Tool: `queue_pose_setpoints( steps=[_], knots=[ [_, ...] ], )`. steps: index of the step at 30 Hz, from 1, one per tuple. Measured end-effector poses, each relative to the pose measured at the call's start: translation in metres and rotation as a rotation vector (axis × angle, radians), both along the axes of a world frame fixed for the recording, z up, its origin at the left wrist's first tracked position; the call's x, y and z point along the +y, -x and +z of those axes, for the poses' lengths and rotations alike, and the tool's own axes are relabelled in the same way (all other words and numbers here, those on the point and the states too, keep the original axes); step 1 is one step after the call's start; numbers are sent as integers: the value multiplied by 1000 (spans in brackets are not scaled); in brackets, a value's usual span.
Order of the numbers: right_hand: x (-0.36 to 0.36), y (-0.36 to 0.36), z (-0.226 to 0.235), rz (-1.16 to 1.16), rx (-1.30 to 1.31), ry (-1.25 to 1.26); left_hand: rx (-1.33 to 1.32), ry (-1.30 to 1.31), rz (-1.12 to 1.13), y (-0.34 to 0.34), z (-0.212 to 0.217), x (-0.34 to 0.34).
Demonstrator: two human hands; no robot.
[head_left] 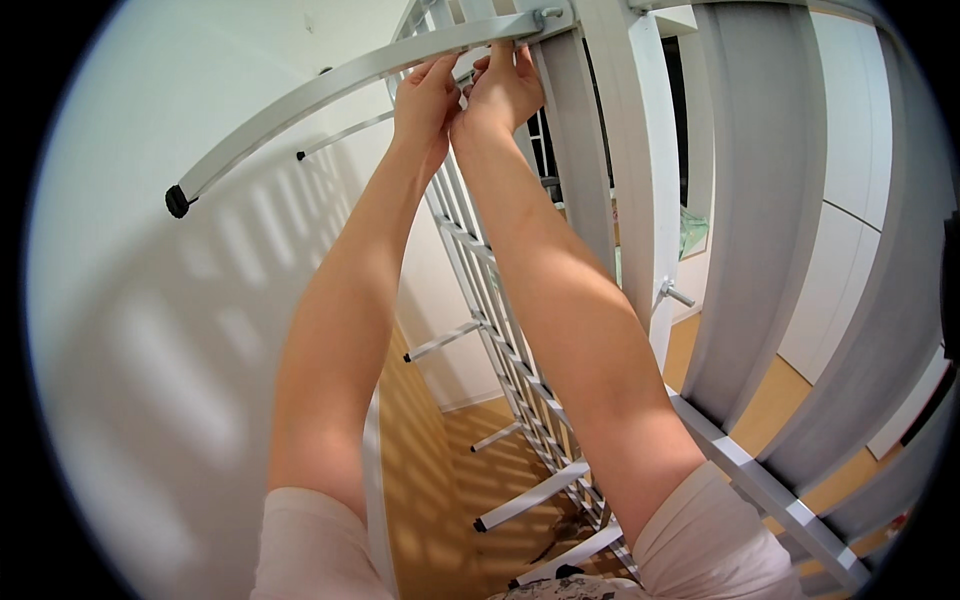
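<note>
Both hands are raised to the top of a tall white frame, working at one spot where a long flat bar (330, 85) meets an upright slat (580, 150). The left hand (425, 100) has its fingers curled up against the underside of the bar, a narrow grip that seems to pinch the bar or something small beneath it (the fingertips hide what exactly). The right hand (505, 85) sits just beside it, touching it at the thumb side, fingers bent up to the same joint; whether it grips a small part or only the bar's edge I cannot tell.

The bar runs from that joint out to the left, ending free in a black cap (178, 202) near the wall (150, 350). A bolt (548, 15) shows at the joint's right end.

As a judgement, the assembly looks well along: the wide slats (760, 200) stand in place, the ladder-like rungs (490, 300) are mounted down to the wood floor (430, 470), and several short pegs (445, 340) stick out. What seems left is this top joint, with the bar's far end not fixed to anything visible.
</note>
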State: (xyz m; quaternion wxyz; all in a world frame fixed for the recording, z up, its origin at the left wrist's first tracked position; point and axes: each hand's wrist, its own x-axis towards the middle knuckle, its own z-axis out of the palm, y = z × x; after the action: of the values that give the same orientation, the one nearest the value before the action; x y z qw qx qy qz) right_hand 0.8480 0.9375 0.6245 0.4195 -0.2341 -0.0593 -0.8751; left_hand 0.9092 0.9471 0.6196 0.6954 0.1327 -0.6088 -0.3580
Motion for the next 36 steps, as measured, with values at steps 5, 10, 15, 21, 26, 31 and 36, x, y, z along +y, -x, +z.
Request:
queue_pose_setpoints(
  steps=[5, 10, 15, 21, 26, 31, 36],
  knots=[
    [4, -3, -3, 3, 25, 0, -30, 107, 63, 0, 7, 4],
    [-1, 0, -2, 5, 27, 56, -148, 271, 397, -9, 11, -3],
    [1, -1, -1, 23, 38, 29, -286, 593, 835, -8, 14, -11],
    [4, -2, 1, 20, -10, 28, -349, 398, 641, 4, 27, 2],
    [3, -1, 3, 40, -31, 6, -344, 392, 551, 2, 28, 11],
    [2, 0, 3, 73, -31, 22, -412, 327, 473, -3, 33, 13],
    [8, 2, 1, 84, -10, -12, -466, 389, 454, -6, 37, 7]
  ],
)
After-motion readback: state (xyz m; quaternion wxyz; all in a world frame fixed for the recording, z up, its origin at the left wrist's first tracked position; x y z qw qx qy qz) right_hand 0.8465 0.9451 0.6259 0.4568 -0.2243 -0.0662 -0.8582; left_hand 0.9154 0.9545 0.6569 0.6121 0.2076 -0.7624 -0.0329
